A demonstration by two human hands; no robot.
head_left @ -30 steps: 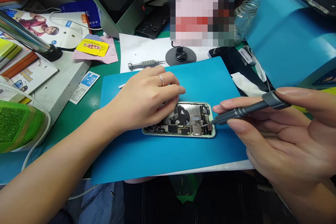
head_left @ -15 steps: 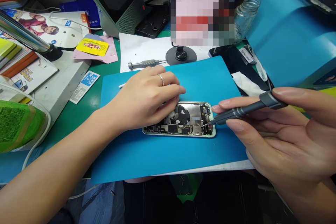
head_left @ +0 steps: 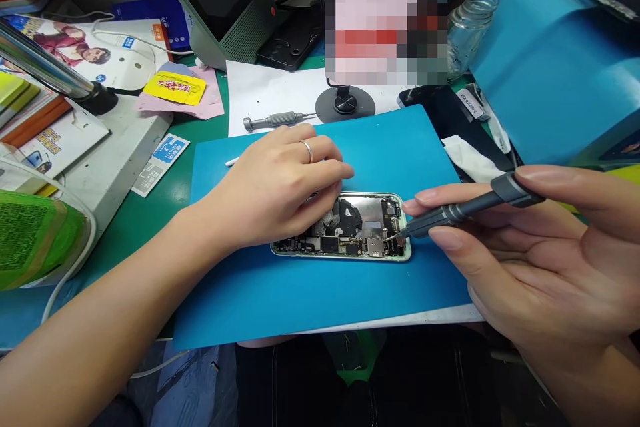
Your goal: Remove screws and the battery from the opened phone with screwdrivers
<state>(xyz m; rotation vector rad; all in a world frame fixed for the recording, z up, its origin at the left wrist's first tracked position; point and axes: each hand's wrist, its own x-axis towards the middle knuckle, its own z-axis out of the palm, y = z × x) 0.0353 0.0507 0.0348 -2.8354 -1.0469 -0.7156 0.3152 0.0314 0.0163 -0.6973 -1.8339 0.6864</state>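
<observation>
An opened phone (head_left: 373, 230) lies on a blue mat (head_left: 300, 300), its circuit board and inner parts exposed. My left hand (head_left: 295, 180) rests over the phone's left part with its fingers curled onto it, hiding that end. In my right hand (head_left: 525, 247) is a slim dark screwdriver (head_left: 465, 210), slanted down to the left. Its thin tip meets the parts near the phone's right end, beside a metal plate. A short white stick end (head_left: 233, 162) shows behind my left wrist.
Behind the mat, a second screwdriver (head_left: 280, 121) lies on white paper (head_left: 250, 90) beside a round black stand base (head_left: 345, 105). A glass jar (head_left: 470, 30) and a blue machine (head_left: 545, 60) stand at right. A lamp pole (head_left: 50, 67) crosses the left side.
The view has shifted very slightly. Both hands, the screwdriver and the phone keep practically the same positions.
</observation>
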